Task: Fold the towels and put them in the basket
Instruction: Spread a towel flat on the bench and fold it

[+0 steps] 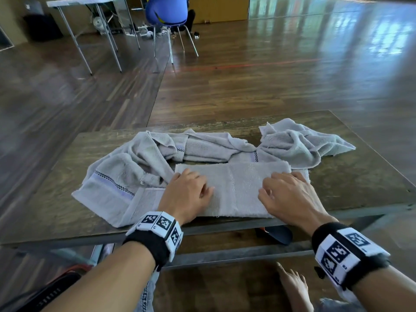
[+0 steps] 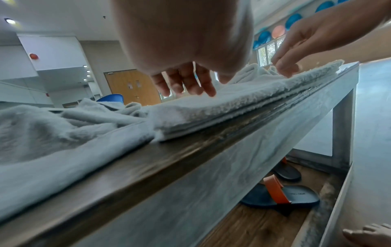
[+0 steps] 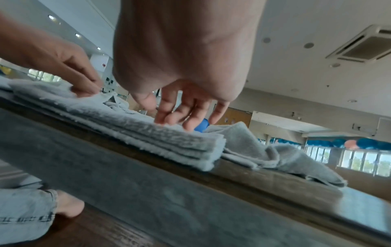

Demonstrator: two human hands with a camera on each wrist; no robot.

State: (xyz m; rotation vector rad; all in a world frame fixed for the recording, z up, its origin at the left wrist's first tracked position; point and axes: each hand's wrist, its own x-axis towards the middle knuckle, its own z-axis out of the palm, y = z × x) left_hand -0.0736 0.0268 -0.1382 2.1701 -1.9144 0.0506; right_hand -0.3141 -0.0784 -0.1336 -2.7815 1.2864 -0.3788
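Observation:
A grey towel (image 1: 234, 190), folded into a flat strip of several layers, lies along the near edge of the wooden table (image 1: 67, 210). My left hand (image 1: 193, 183) rests on its left end with relaxed fingers touching the top. My right hand (image 1: 279, 183) rests the same way on its right end. In the left wrist view the fingers (image 2: 190, 83) point down onto the folded towel (image 2: 232, 103). In the right wrist view the fingertips (image 3: 182, 117) touch the stacked layers (image 3: 169, 140). More grey towels lie crumpled behind it at the left (image 1: 126, 172), middle (image 1: 207, 145) and right (image 1: 301, 143). No basket is in view.
Dark sandals with orange straps (image 2: 281, 197) lie on the floor under the table. My bare foot (image 1: 295, 287) is beside the table's frame. A blue chair (image 1: 167, 12) and a folding table (image 1: 90, 1) stand far back on the wooden floor.

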